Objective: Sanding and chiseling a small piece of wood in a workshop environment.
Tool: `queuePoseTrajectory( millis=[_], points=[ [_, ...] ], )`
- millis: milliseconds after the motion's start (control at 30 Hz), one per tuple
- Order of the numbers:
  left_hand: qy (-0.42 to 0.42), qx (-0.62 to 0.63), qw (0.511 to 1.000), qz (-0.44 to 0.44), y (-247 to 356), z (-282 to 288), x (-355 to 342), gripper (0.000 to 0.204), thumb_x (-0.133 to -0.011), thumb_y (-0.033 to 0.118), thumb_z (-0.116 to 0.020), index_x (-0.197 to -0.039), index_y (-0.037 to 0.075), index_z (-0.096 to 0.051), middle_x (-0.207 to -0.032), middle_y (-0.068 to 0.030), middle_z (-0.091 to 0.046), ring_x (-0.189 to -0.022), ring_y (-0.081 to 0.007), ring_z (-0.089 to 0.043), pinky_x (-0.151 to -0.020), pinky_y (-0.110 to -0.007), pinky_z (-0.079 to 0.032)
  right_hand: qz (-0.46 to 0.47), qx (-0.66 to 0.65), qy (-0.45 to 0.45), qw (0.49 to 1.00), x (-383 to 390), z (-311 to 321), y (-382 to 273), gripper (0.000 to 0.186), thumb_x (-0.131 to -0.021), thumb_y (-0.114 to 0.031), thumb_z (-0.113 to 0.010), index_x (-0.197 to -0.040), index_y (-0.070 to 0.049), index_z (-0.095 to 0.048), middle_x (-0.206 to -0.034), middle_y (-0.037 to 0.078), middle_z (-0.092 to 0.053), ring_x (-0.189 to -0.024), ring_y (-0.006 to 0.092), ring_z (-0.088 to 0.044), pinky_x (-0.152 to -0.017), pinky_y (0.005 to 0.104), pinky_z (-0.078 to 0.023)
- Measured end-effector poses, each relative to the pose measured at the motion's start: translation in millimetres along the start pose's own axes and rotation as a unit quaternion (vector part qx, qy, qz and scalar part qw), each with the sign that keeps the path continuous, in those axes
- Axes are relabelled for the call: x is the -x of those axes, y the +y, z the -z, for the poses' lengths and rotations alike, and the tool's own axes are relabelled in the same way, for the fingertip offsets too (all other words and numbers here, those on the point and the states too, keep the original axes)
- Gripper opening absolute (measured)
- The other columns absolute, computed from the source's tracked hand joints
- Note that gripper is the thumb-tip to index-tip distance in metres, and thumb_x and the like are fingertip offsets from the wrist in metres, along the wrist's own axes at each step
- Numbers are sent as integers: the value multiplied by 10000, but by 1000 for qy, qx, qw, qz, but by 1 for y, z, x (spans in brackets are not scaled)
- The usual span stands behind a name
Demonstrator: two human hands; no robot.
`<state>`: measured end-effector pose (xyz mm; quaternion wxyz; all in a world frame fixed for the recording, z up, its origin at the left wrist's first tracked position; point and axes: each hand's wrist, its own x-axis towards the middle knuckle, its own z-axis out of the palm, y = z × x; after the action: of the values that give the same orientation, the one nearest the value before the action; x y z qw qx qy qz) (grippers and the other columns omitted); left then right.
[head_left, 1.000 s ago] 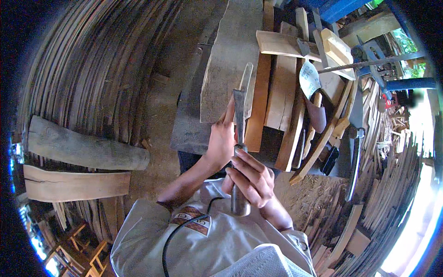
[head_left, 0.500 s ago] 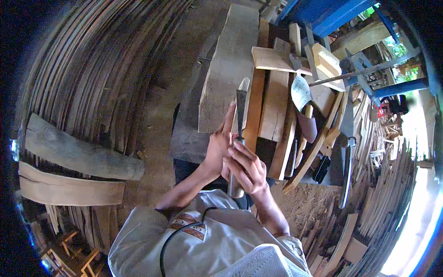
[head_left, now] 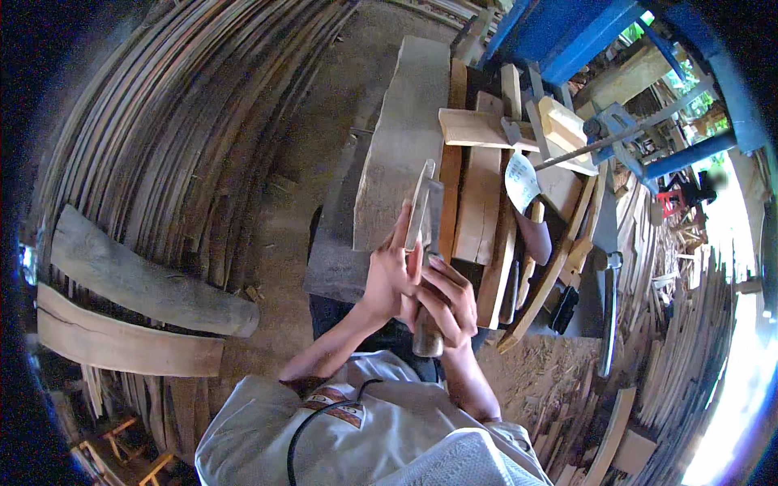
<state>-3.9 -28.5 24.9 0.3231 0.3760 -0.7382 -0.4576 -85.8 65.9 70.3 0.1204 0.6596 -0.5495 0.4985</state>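
My left hand [head_left: 387,279] is closed round a slim pale wooden piece [head_left: 418,202], index finger lying along its side. Just right of that piece, partly behind it, stands a flat metal chisel blade [head_left: 434,212], held upright by my right hand [head_left: 450,300], whose fingers wrap the thick handle [head_left: 427,343]. Both hands are close together above the near edge of a bench [head_left: 332,279]. Beyond them lie a wide grey board [head_left: 393,121] and several narrower boards [head_left: 482,206]. A curved white and brown object [head_left: 523,182] rests among these boards, right of the chisel.
A hammer-like tool [head_left: 609,320] and a small black object [head_left: 563,308] lie at the right. A blue metal frame [head_left: 583,36] rises at top right. Long stacked planks [head_left: 162,121] fill the left, with two curved boards [head_left: 130,328] near them. Scrap strips [head_left: 689,340] pile at far right.
The chisel blade has shifted to the right of the pale piece, whose tip now appears lower and more in front of the blade. The whole view has moved slightly.
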Motion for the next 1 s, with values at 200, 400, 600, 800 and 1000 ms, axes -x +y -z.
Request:
queuePoseTrajectory(
  millis=[200, 400, 600, 800, 1000],
  points=[
    [72, -61, 991, -99, 3, -3, -2, 695, -926, 104, -556, -1508, -56, -211, -1396, -316, -463, -1173, -458, -557, -974, -449, -494, -31, 52, 100, 993, 3, 14, -4, 79, -843, -75, -691, -854, -14, -641, -1019, 175, -664, -1002, 379, -674, -876, 461, -572],
    [74, -91, 989, -86, 1, 1, -1, 720, -929, 136, -586, -1503, -70, -203, -1398, -313, -466, -1134, -470, -580, -918, -439, -531, -57, 57, 98, 992, 8, 18, 1, 99, -836, -75, -701, -841, -9, -627, -1016, 181, -672, -1002, 376, -667, -874, 463, -566],
    [62, -43, 992, -102, 12, 15, 14, 781, -904, 162, -642, -1509, -63, -202, -1427, -345, -415, -1225, -467, -525, -954, -430, -514, -54, 64, 124, 989, 6, 29, 1, 136, -842, -116, -716, -821, -4, -642, -1003, 179, -671, -994, 378, -669, -865, 466, -573],
    [104, 37, 972, -209, 12, 61, 50, 774, -800, -114, -643, -1497, -18, -321, -1460, -295, -427, -1275, -373, -536, -978, -408, -512, 3, -39, 86, 996, -23, 30, -12, 298, -679, -191, -881, -941, -124, -756, -1105, 106, -634, -1000, 322, -647, -845, 414, -580],
    [277, -130, 812, -498, 28, 112, 31, 296, -926, 137, -666, -1123, -79, -617, -960, -313, -691, -770, -352, -733, -661, -359, -638, 102, -67, -38, 992, -54, -7, -51, 399, -650, -110, -774, -1048, -144, -757, -1095, 69, -612, -977, 252, -650, -738, 321, -606]
  ],
)
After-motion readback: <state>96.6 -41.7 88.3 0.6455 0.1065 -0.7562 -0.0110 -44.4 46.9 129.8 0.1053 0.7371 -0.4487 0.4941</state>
